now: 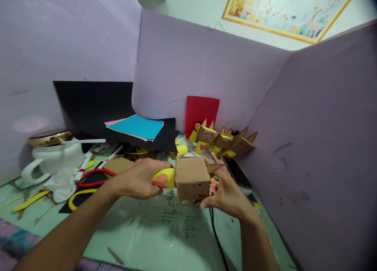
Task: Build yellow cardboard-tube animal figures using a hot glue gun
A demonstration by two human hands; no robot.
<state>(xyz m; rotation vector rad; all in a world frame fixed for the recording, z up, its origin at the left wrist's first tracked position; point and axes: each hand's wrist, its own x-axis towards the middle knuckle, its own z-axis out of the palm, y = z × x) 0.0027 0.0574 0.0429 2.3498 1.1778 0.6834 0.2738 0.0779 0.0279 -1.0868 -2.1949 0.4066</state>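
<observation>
A cardboard figure (192, 173) lies sideways in the air before me, with a box-shaped head and a yellow paper body (165, 178) marked by an orange patch. My left hand (140, 178) is closed around that yellow body. At the head's other end, my right hand (228, 190) curves around it, thumb at the lower edge and fingers by a pointed purple spike (215, 167). Something red and patterned (214, 185) shows between that palm and the box. The undersides of the left fingers are hidden.
Several similar spiked cardboard figures (225, 139) stand at the back right by a red sheet (201, 112). Blue paper (137, 126) lies on black card. At left are a white teapot-like vessel (59, 155), red-handled scissors (96, 177) and yellow handles (77, 198). A black cable (217, 239) runs forward.
</observation>
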